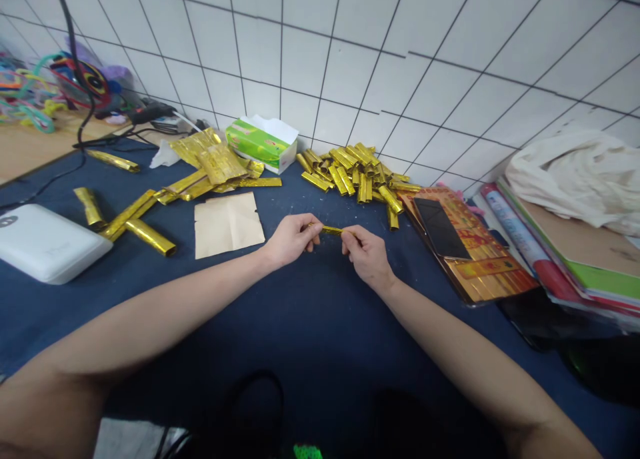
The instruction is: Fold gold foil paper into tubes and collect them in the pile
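Observation:
Between my two hands a narrow strip of folded gold foil paper [332, 230] is held level above the dark blue table. My left hand [296, 237] pinches its left end between thumb and fingers. At the other end, my right hand [369, 253] grips it the same way. Fingers cover both ends of the strip. Just left of my left hand lies a square beige sheet of paper [227, 225]. Beyond my hands, against the tiled wall, sits a pile of folded gold foil pieces [345, 172].
Gold foil packets [220, 162] and loose rolls lie back left, beside a green tissue pack [263, 142]. A white power bank [47, 242] is at far left. On the right, a black phone [441, 227] rests on a gold-red printed packet [493, 272], near stacked folders [590, 265].

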Motion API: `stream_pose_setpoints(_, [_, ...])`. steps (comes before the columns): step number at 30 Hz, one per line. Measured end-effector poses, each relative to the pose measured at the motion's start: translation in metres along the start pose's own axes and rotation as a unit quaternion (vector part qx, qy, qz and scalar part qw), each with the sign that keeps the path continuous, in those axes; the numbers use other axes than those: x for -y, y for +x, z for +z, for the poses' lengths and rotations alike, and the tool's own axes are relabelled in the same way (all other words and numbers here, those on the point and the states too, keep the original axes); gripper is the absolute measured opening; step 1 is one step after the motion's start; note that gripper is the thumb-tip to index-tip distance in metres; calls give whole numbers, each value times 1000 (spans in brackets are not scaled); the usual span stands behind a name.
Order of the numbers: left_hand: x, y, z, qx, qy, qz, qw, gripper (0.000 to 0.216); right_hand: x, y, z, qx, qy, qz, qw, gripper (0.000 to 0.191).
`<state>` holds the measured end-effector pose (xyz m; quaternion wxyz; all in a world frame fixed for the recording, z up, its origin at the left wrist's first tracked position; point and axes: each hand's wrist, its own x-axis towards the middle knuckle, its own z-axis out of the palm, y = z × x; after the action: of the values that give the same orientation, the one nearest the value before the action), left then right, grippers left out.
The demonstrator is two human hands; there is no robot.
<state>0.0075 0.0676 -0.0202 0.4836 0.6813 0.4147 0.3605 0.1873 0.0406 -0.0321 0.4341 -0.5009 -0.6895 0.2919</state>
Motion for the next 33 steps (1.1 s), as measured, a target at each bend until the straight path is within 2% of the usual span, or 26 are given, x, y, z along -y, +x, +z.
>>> stream_pose_setpoints(3, [-2, -2, 1, -10, 47, 22, 999, 20, 3, -1, 1, -9, -24, -27, 999, 23])
stream_pose_setpoints(6, [-8, -9, 4, 13, 122, 45, 991, 19, 7, -2, 2, 43, -105, -69, 991, 19])
stream_pose_setpoints(8, [-12, -13, 6, 31, 154, 58, 986, 18, 9, -3, 3, 82, -156, -86, 981, 24])
stream_pose_setpoints(11, [-13, -14, 7, 38, 170, 67, 983, 19, 9, -4, 2, 99, -176, -97, 975, 32])
stream_pose_setpoints(18, [-4, -3, -1, -22, 77, 27, 996, 21, 7, -1, -4, 62, -156, -47, 985, 33])
stream_pose_setpoints(23, [-5, -1, -1, -6, -15, -4, 1000, 25, 6, -3, -3, 44, -187, -71, 979, 35])
stream_pose_setpoints(28, [-3, 2, 0, -7, -156, -57, 986, 24, 4, -3, -1, 21, -215, -97, 972, 31])
stream_pose_setpoints(30, [-3, 2, 1, -22, -151, -63, 986, 14, 4, -2, 0, 22, -207, -94, 974, 27])
stream_pose_setpoints(33, [-3, -1, 3, -32, -47, -25, 998, 10, 7, -1, 0, 40, -198, -71, 977, 26])
